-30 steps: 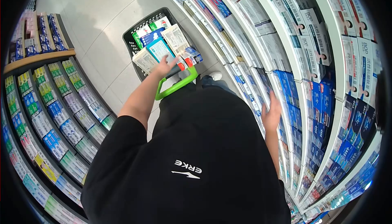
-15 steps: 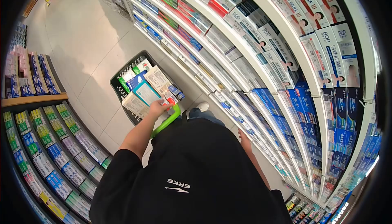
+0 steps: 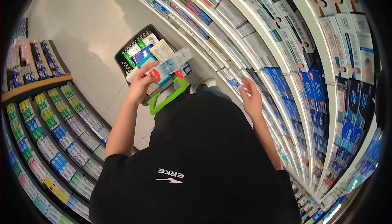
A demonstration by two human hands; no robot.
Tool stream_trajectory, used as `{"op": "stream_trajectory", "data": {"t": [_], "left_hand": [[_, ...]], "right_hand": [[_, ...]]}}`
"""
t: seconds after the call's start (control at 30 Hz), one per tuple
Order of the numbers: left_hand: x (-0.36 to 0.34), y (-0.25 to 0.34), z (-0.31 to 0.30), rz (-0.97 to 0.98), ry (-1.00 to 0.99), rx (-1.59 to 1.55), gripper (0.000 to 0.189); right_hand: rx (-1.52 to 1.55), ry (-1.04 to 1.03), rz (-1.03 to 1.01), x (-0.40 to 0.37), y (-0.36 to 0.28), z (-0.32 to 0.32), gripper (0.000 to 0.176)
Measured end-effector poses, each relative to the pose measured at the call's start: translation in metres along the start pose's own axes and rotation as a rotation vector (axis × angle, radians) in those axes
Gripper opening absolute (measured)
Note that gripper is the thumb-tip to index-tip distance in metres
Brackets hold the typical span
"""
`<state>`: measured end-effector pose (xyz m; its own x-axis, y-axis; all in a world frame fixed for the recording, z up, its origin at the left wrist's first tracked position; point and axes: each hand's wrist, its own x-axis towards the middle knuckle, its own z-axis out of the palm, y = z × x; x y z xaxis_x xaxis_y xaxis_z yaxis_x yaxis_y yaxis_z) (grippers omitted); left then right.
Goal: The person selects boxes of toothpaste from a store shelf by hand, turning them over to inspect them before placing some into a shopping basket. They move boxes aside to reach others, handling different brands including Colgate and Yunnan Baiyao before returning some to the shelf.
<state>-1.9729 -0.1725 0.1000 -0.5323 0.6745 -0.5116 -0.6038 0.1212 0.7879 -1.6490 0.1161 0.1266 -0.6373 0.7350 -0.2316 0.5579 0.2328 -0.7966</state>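
- So half a second ago the left hand (image 3: 141, 86) was down on the pile in the basket; now it's come up with a long toothpaste box (image 3: 169, 66) in it. The right hand (image 3: 251, 99) has come up too, it was lower by the shelf before.
- Left hand: fingers wrapped around the near end of the toothpaste box, solid hold. The box is white with a red patch and some teal, tilted, and sticks out up and to the right over the basket's contents.
- Right hand: open, fingers loosely spread, right up against the front edge of the right-hand shelves (image 3: 286, 60). Doesn't look like it's got anything.
- The black basket (image 3: 122, 58) sits on the floor ahead, stuffed with more boxes, with its green handle (image 3: 167, 97) on the near side just under the held box.
- More boxed stock fills the shelves on the left (image 3: 53, 113).
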Motion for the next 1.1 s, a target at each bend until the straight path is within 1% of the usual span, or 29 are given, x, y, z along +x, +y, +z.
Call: {"op": "stream_trajectory", "data": {"t": [0.1, 0.2, 0.23, 0.3, 0.43, 0.53, 0.63, 0.67, 0.73, 0.77, 0.87, 0.9, 0.93, 1.0, 1.1], "left_hand": [[-0.01, 0.022, 0.025, -0.001, -0.289, -0.27, 0.078], [-0.02, 0.037, 0.064, -0.063, -0.451, -0.414, 0.087], [-0.017, 0.033, 0.068, -0.067, -0.577, -0.403, 0.09], [-0.022, 0.03, 0.084, -0.064, -0.566, -0.44, 0.092], [-0.03, 0.025, 0.099, -0.06, -0.571, -0.454, 0.09], [-0.033, 0.021, 0.106, -0.084, -0.569, -0.494, 0.089], [-0.032, 0.016, 0.113, -0.126, -0.562, -0.603, 0.087], [-0.033, 0.014, 0.116, -0.144, -0.559, -0.646, 0.086], [-0.039, 0.011, 0.128, -0.038, -0.497, -0.488, 0.084], [-0.043, 0.01, 0.135, 0.015, -0.466, -0.408, 0.082], [-0.055, 0.019, 0.168, 0.266, -0.392, 0.056, 0.08], [-0.056, 0.02, 0.176, 0.238, -0.383, 0.175, 0.079], [-0.048, 0.021, 0.184, 0.572, -0.389, 0.531, 0.079], [-0.05, 0.029, 0.208, 0.751, -0.36, 0.721, 0.079], [-0.047, 0.03, 0.236, 0.832, -0.363, 0.887, 0.08]], "right_hand": [[0.152, -0.144, -0.131, 0.022, -0.057, 0.012, 0.051], [0.502, -0.148, -0.092, 0.031, -0.088, 0.024, 0.056], [0.535, -0.172, -0.057, 0.03, -0.104, 0.019, 0.056], [0.604, -0.226, 0.009, 0.026, -0.131, 0.009, 0.058], [0.859, -0.278, 0.037, 0.029, -0.11, -0.003, 0.061], [0.942, -0.306, 0.024, 0.024, -0.1, -0.008, 0.065], [0.891, -0.342, 0.01, 0.018, -0.094, -0.02, 0.069], [0.928, -0.337, -0.004, 0.015, -0.093, -0.023, 0.071], [1.003, -0.326, -0.033, 0.01, -0.095, -0.028, 0.076], [1.01, -0.273, 0.017, 0.007, -0.098, -0.027, 0.07], [1.154, -0.265, 0.378, 0.002, -0.08, -0.026, 0.056], [1.247, -0.39, 0.316, 0.0, -0.082, -0.028, 0.05], [1.226, -0.448, 0.305, -0.001, -0.102, -0.036, 0.051], [1.215, -0.44, 0.278, 0.002, -0.108, -0.044, 0.052], [1.099, -0.447, 0.255, 0.013, -0.096, -0.058, 0.048]]}}
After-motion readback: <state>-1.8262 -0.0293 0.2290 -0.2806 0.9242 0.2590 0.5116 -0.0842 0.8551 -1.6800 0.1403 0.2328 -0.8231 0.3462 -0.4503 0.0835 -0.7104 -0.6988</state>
